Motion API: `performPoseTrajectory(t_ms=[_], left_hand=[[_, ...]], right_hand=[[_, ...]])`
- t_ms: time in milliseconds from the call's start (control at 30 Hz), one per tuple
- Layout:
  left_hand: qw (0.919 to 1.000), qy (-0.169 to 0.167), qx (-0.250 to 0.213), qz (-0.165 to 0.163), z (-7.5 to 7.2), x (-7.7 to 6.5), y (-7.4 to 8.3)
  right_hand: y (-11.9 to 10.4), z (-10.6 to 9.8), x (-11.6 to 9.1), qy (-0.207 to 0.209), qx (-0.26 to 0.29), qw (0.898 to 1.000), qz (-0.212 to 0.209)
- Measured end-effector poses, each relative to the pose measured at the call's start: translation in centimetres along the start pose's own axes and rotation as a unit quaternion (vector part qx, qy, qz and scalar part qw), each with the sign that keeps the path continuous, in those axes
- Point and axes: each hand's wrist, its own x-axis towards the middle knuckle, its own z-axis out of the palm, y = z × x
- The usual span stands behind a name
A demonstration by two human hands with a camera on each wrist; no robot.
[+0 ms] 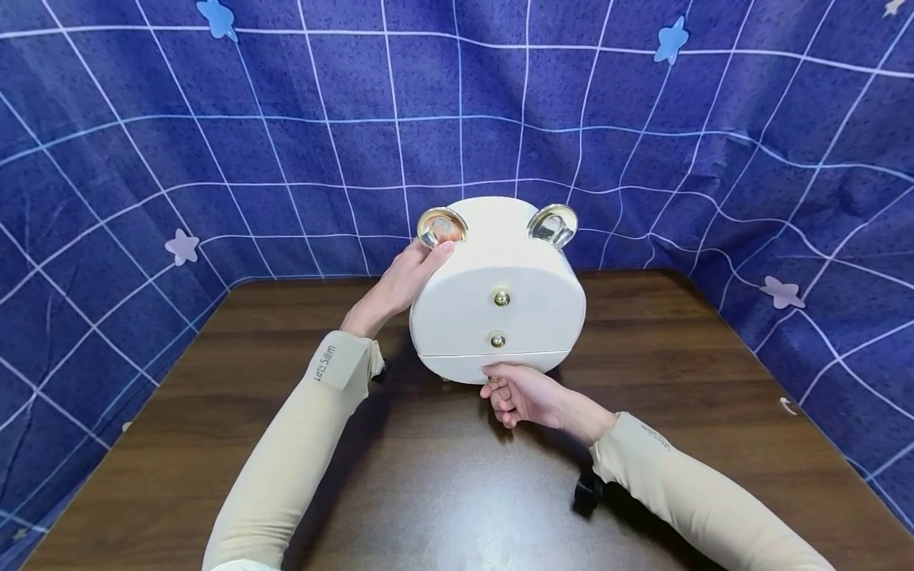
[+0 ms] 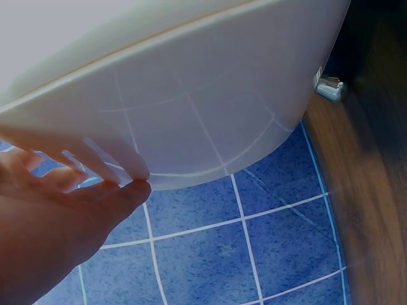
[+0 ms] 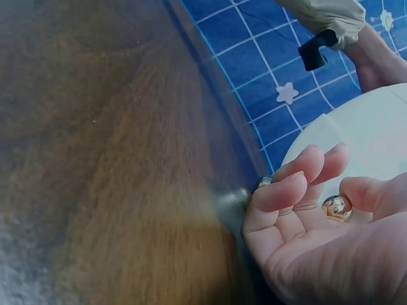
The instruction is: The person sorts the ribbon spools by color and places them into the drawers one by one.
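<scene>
A glossy white drawer box (image 1: 457,309), shaped like a twin-bell alarm clock, stands on the table. Its front carries an upper gold knob (image 1: 502,297) and a middle gold knob (image 1: 497,340), with a seam below them. My left hand (image 1: 407,281) rests against the box's upper left side, under the left metal bell (image 1: 441,228). In the left wrist view, that hand's fingertips (image 2: 141,189) touch the shiny wall. At the bottom front, my right hand (image 1: 524,396) pinches the lowest drawer knob (image 3: 336,207) between thumb and curled fingers.
The brown wood table (image 1: 428,484) extends around the box. Behind it hangs a blue curtain (image 1: 343,151) with white grid lines and stars. The right metal bell (image 1: 553,225) tops the box's other side. A small metal foot (image 2: 329,88) shows under the box.
</scene>
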Motion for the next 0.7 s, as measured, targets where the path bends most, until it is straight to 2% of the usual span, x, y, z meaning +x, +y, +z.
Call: performPoseTrajectory(t_ms=[200,367,433,533,600,633,667,700], left_hand=[[1.0000,0.002,0.004,-0.003,0.1,0.0,-0.2],[1.0000,0.004,-0.005,-0.001,0.2,0.0,-0.3],[0.9999,0.003,-0.015,-0.001,0.4,0.0,-0.4],[0.9998,0.004,-0.021,-0.004,0.5,0.0,-0.6],[0.9996,0.005,-0.026,-0.006,0.5,0.0,-0.7],[0.9996,0.006,-0.025,-0.007,0.4,0.0,-0.8],[0.9996,0.005,-0.026,-0.007,0.4,0.0,-0.9],[0.9997,0.004,-0.025,-0.007,0.3,0.0,-1.1]], right_hand=[[-0.1,0.0,0.2,-0.003,0.005,1.000,-0.006],[0.3,0.5,0.1,0.011,-0.002,1.000,-0.001],[0.6,1.0,-0.1,0.008,-0.030,0.999,0.005],[0.9,2.1,-0.7,-0.007,-0.112,0.994,-0.008],[0.5,3.0,-1.4,-0.018,-0.191,0.980,-0.051],[0.0,3.5,-2.0,-0.017,-0.235,0.968,-0.083],[-0.5,3.9,-2.6,-0.014,-0.273,0.955,-0.113],[-1.2,4.1,-3.3,-0.007,-0.321,0.935,-0.152]])
